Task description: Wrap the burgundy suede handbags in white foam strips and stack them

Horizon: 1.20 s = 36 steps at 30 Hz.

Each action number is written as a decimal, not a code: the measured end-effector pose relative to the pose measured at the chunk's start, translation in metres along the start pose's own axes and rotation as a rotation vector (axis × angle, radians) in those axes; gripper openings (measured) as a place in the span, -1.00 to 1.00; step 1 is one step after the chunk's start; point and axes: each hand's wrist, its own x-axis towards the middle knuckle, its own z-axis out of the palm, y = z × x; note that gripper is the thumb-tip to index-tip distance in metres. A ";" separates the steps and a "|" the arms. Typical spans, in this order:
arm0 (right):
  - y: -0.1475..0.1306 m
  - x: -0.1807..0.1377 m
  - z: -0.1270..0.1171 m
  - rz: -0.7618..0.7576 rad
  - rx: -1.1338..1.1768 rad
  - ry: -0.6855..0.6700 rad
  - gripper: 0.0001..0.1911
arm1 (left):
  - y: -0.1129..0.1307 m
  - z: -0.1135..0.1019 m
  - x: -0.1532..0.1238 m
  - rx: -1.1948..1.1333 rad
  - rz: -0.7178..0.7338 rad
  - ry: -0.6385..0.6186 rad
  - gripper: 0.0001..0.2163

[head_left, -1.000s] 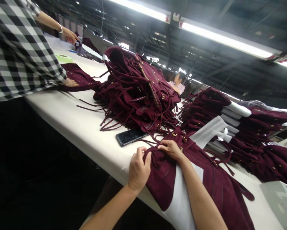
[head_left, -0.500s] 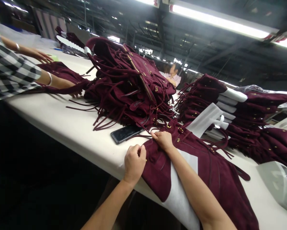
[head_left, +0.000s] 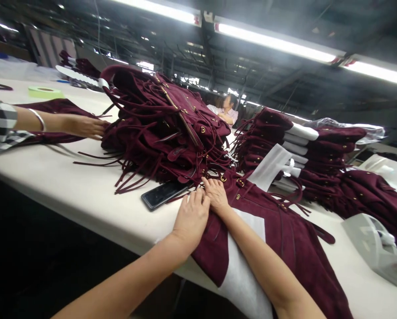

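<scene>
A burgundy suede-like bag (head_left: 281, 239) with gold eyelets lies at the table's front edge, a white sheet (head_left: 248, 274) showing from under its flap. My left hand (head_left: 192, 217) is closed on the bag's upper left part, fingers together and curled over the cloth. Right beside it, touching, my right hand (head_left: 216, 195) grips the same part with bent fingers. Both sets of fingertips are partly hidden. Just left of my hands lies a black phone (head_left: 163, 195), its far end under the straps of a heap of burgundy bags (head_left: 171, 119).
A co-worker's hand (head_left: 88, 126) reaches to the heap from the left. Green tape (head_left: 45, 92) lies behind it on the pale table (head_left: 95, 177). Stacked burgundy bags (head_left: 267, 137) with white padding stand at the right, near a grey tape dispenser (head_left: 371, 243). Another person (head_left: 228, 113) is farther back.
My left hand has moved up and right from the bag's edge to meet my right hand. The co-worker's farther arm has left the view. The whole view has shifted slightly.
</scene>
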 end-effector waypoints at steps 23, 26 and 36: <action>0.120 -0.013 -0.029 -0.001 0.475 -0.139 -0.54 | -0.032 0.057 0.015 -0.635 -0.180 0.202 -0.83; 0.123 -0.007 -0.031 -0.050 0.411 -0.150 -0.78 | -0.032 0.053 0.018 -0.616 -0.218 0.140 -0.83; 0.129 0.001 -0.058 -0.205 0.389 -0.381 -0.93 | -0.019 0.049 0.016 -0.260 -0.216 0.078 -0.68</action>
